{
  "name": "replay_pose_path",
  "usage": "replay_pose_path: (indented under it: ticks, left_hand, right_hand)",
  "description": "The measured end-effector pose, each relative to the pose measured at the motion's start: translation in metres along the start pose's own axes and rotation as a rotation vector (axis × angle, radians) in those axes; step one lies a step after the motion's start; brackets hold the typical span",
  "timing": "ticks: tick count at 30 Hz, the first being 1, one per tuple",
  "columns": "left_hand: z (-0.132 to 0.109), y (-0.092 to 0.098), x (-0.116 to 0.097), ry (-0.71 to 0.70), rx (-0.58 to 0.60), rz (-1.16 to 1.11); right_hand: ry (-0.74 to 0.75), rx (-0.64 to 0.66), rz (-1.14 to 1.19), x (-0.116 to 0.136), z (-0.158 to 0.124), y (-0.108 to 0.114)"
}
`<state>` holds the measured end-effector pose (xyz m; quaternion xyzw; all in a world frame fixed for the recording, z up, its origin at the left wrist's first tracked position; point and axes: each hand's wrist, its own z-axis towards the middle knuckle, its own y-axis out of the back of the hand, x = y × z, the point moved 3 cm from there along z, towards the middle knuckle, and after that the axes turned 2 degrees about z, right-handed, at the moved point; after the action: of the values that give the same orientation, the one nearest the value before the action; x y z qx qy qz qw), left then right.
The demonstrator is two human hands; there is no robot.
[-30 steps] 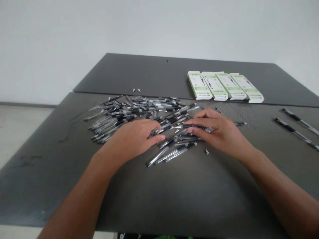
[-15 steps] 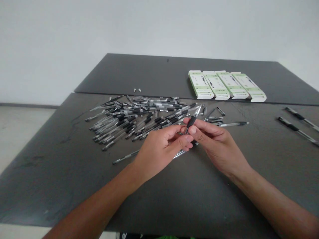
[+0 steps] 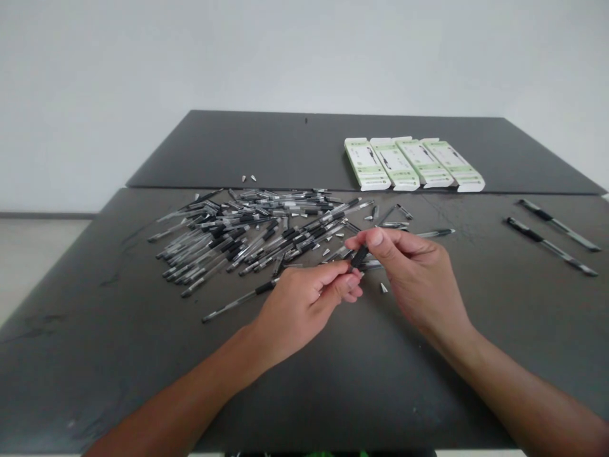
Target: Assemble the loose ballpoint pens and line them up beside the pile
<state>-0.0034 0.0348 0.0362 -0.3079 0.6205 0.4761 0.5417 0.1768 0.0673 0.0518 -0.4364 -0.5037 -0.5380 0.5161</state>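
Note:
A big heap of clear pens with black grips (image 3: 247, 231) lies across the middle of the dark table (image 3: 304, 368). In front of it, both hands meet over one pen (image 3: 358, 258). My left hand (image 3: 304, 301) is closed, its fingertips pinching the pen's lower end. My right hand (image 3: 412, 273) is closed too, thumb and forefinger gripping the black grip part. Small silver pen tips (image 3: 382, 288) lie scattered just beside the hands. A single pen (image 3: 238, 303) lies apart, left of my left hand.
Several white-and-green pen boxes (image 3: 413, 164) lie side by side at the back right. Two assembled pens (image 3: 550, 236) rest at the far right. Two loose tips (image 3: 248, 178) sit near the seam to the rear table. A pale wall stands behind.
Both hands left the heap, lifted one pen and brought it nearer, slightly lower than half a second ago. The view shifted a little to the right.

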Motion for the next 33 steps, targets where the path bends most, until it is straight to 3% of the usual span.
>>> replay_pose_path:
  ticks: [5,10,15,20,25,30,33]
  left_hand:
    - [-0.003,-0.007,-0.006,0.055,0.045,-0.128]
    - [-0.002,-0.009,-0.016,0.085,0.083,-0.236]
    - [-0.001,-0.009,-0.014,0.06,0.089,-0.2]
    - [-0.003,-0.012,-0.01,0.053,0.087,-0.194]
    - [0.0,-0.01,-0.009,0.041,0.056,-0.192]
    - [0.0,-0.01,-0.007,0.027,0.057,-0.166]
    - [-0.001,-0.01,-0.006,0.017,0.049,-0.157]
  right_hand:
    - [-0.002,0.054,0.0,0.013,-0.004,-0.001]
    - [-0.051,0.213,0.295,0.01,-0.003,-0.003]
    - [0.004,0.087,0.314,0.004,0.001,0.003]
    - [-0.008,0.178,0.417,0.008,-0.001,-0.001]
    - [0.016,0.045,0.323,0.005,0.002,0.0]
    - [-0.013,0.172,0.373,0.004,0.0,-0.003]
    - [-0.01,0.114,0.354,0.004,0.0,-0.003]
